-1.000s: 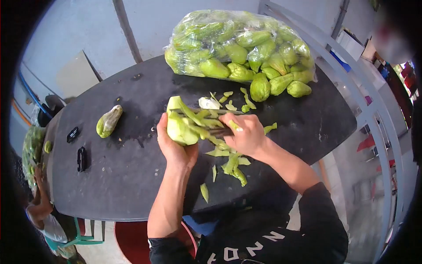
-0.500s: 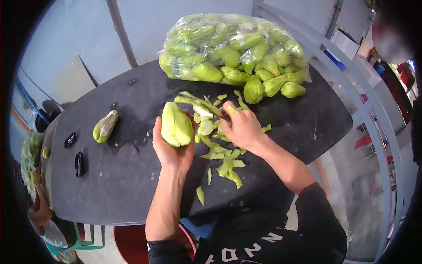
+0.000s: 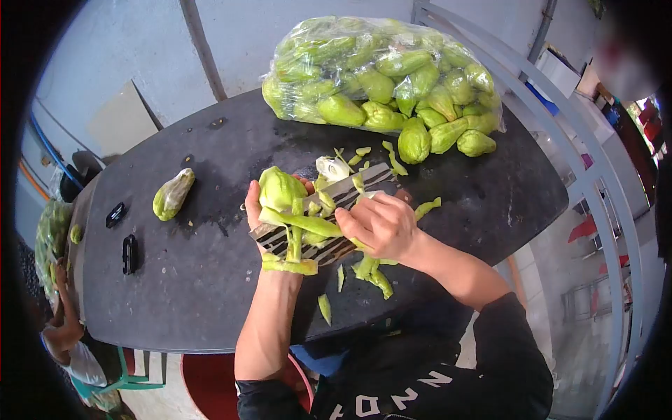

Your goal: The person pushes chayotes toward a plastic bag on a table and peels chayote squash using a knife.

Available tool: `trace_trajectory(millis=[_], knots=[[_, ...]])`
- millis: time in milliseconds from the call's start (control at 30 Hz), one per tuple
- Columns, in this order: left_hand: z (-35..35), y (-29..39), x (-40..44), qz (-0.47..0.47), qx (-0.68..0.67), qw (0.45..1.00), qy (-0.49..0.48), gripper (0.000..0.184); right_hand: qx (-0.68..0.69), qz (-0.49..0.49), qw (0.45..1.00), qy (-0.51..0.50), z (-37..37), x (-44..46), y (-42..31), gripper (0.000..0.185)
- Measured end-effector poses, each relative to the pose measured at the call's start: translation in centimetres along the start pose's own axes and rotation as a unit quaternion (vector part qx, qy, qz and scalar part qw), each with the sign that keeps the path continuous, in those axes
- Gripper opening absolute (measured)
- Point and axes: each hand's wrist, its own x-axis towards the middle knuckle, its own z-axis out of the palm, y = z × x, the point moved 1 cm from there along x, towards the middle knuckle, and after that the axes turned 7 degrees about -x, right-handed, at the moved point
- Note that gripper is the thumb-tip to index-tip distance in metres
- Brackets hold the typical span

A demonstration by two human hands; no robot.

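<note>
My left hand (image 3: 253,210) is wrapped around a pale green chayote (image 3: 281,189), partly covered by the blade in front of it. In my right hand (image 3: 381,222) is a broad-bladed knife (image 3: 339,189); its handle is hidden in my fingers. The wide blade looks striped and slants across the lower part of the chayote. Strips of peel (image 3: 308,224) lie over the blade, and one piece (image 3: 290,267) rests at my left wrist. More peelings (image 3: 374,278) are scattered on the dark table (image 3: 210,280) beneath my right hand.
A clear plastic bag (image 3: 378,70) full of chayotes stands at the back, with several spilling from its front. One chayote (image 3: 173,194) lies at left near two black objects (image 3: 129,253). Metal railing (image 3: 595,182) runs along the right. Another person's arm (image 3: 66,308) shows at far left.
My right hand has brought the knife down and left, so its flat side now shows across the chayote. The chayote has turned in my left hand.
</note>
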Motion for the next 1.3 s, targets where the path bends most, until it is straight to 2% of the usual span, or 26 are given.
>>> trace_trajectory(millis=[67,100,200,233,367,433,467,533,600,733,800,933,967,1000,1067,1133,1200,1267,1300], knots=[[-0.4,0.1,0.3,-0.008,0.026,0.999,-0.047,0.062,-0.009,-0.004,1.000,-0.002,-0.1,0.2,-0.2,0.024],[0.1,-0.2,0.1,0.008,0.018,1.000,-0.016,0.064,-0.014,-0.008,1.000,-0.002,-0.2,0.2,-0.1,0.025],[0.0,-0.1,0.0,-0.006,0.046,0.998,-0.042,0.065,-0.020,-0.013,1.000,-0.001,-0.1,0.2,-0.1,0.025],[0.3,-0.4,-0.4,-0.008,0.034,0.999,-0.005,0.064,-0.022,-0.014,1.000,-0.001,-0.1,0.1,-0.2,0.025],[0.9,-0.7,-0.7,0.010,0.061,0.998,0.016,0.062,-0.020,-0.007,1.000,-0.008,0.0,0.1,-0.3,0.026],[1.1,-0.8,-0.8,-0.002,0.046,0.999,0.007,0.058,-0.051,0.014,0.998,0.016,0.1,0.2,-0.3,0.013],[1.4,-0.9,-0.8,-0.001,0.047,0.999,0.007,0.058,-0.052,0.014,0.998,0.017,0.3,0.2,-0.1,0.013],[2.3,-1.1,-1.0,0.094,0.052,0.984,0.144,0.053,-0.015,0.105,0.993,-0.050,0.6,0.2,0.9,0.014],[2.6,-1.1,-1.3,0.104,0.066,0.982,0.141,0.050,-0.007,0.112,0.993,-0.046,0.0,0.3,1.4,0.017],[1.8,-0.7,-1.2,0.039,0.055,0.991,0.114,0.053,0.024,0.060,0.998,-0.009,-0.4,0.4,0.6,0.020],[1.2,-0.7,-1.0,0.015,0.024,1.000,0.009,0.055,0.020,0.030,0.999,-0.005,-0.6,0.8,-0.1,0.021],[1.3,-0.9,-1.1,0.023,0.049,0.998,0.024,0.055,0.002,0.036,0.999,-0.019,-0.6,0.6,0.0,0.021],[1.4,-0.8,-1.3,0.031,0.070,0.995,0.057,0.055,0.002,0.036,0.999,-0.019,-0.3,0.5,0.5,0.021],[2.4,-1.2,-1.4,0.071,0.084,0.982,0.151,0.053,0.009,0.070,0.997,-0.034,0.3,0.2,1.5,0.020],[3.8,-1.6,-1.4,0.139,0.072,0.970,0.185,0.053,0.014,0.106,0.993,-0.049,0.7,-0.3,2.0,0.020],[3.1,-1.4,-1.5,0.102,0.087,0.979,0.152,0.054,0.018,0.099,0.995,-0.011,0.2,0.0,2.2,0.020],[1.7,-1.0,-1.2,0.069,0.103,0.984,0.127,0.055,0.032,0.094,0.995,-0.023,-0.8,0.3,1.1,0.019],[0.5,-0.7,-0.7,0.019,0.068,0.997,0.016,0.057,0.017,0.025,0.999,-0.011,-0.9,0.7,0.2,0.019],[0.9,-0.8,-0.7,0.009,0.045,0.999,0.026,0.060,0.013,0.008,1.000,0.005,-0.5,0.5,-0.1,0.019]])
